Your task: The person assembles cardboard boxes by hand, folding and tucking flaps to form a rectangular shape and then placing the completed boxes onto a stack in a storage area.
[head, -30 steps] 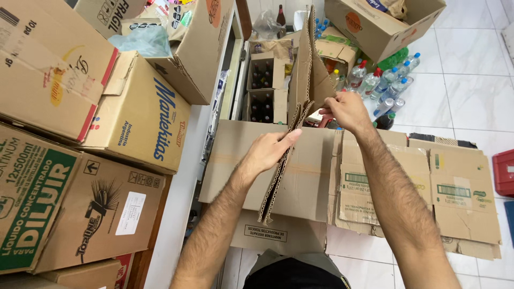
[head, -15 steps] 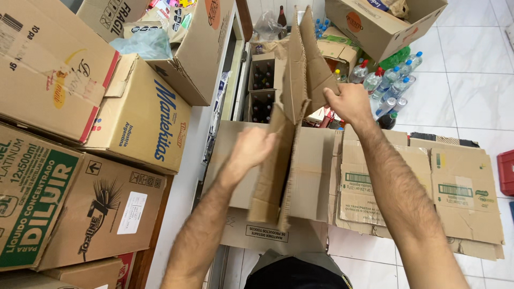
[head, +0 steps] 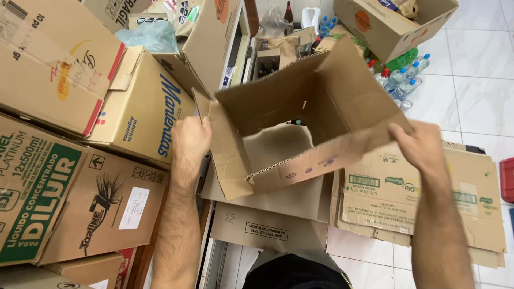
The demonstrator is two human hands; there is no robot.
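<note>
I hold a brown cardboard box (head: 342, 101) in the air in front of me, spread open into a square tube with its flaps loose. My left hand (head: 190, 142) grips its left corner and side flap. My right hand (head: 420, 147) holds its right edge near the lower flap. Through the open box I see flattened cardboard (head: 278, 144) lying on the floor below.
Stacked printed cartons (head: 69, 160) fill the left side. Flattened boxes (head: 407, 198) lie on the white tiled floor to the right. Behind are a crate of dark bottles (head: 267, 61), plastic water bottles (head: 404, 77) and an open carton (head: 391, 27). A red object (head: 507, 179) sits at the right edge.
The box was folded flat and upright between my hands. I have pulled my hands apart, left hand leftward and right hand rightward and down, and the box has spread open.
</note>
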